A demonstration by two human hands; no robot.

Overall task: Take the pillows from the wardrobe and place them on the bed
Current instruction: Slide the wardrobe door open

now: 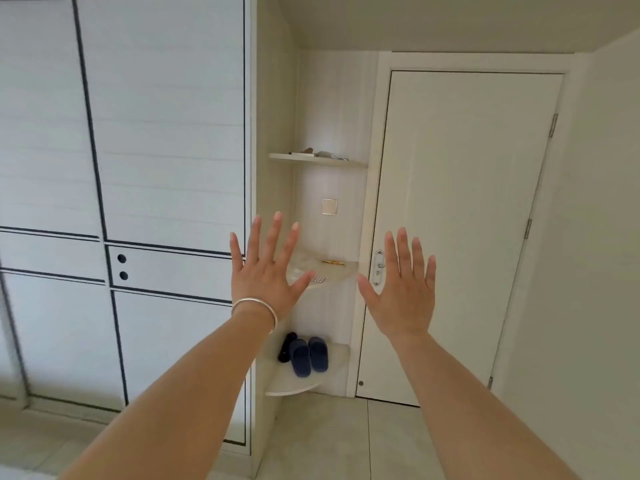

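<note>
A tall white wardrobe (pixel 156 150) with dark trim lines fills the left half of the view; its sliding doors are closed, and a panel with two round holes (pixel 122 267) sits at mid height. No pillows and no bed are in view. My left hand (pixel 268 271), with a silver bangle on the wrist, is raised with fingers spread, just right of the wardrobe's edge. My right hand (pixel 403 285) is raised beside it, fingers spread, in front of the door frame. Both hands hold nothing and touch nothing.
Rounded corner shelves (pixel 318 161) stand between the wardrobe and a closed white door (pixel 460 220) with a silver handle (pixel 379 268). Dark blue slippers (pixel 308 355) sit on the lowest shelf. A wall switch (pixel 329 206) is above the middle shelf. The floor has pale tiles (pixel 329 438).
</note>
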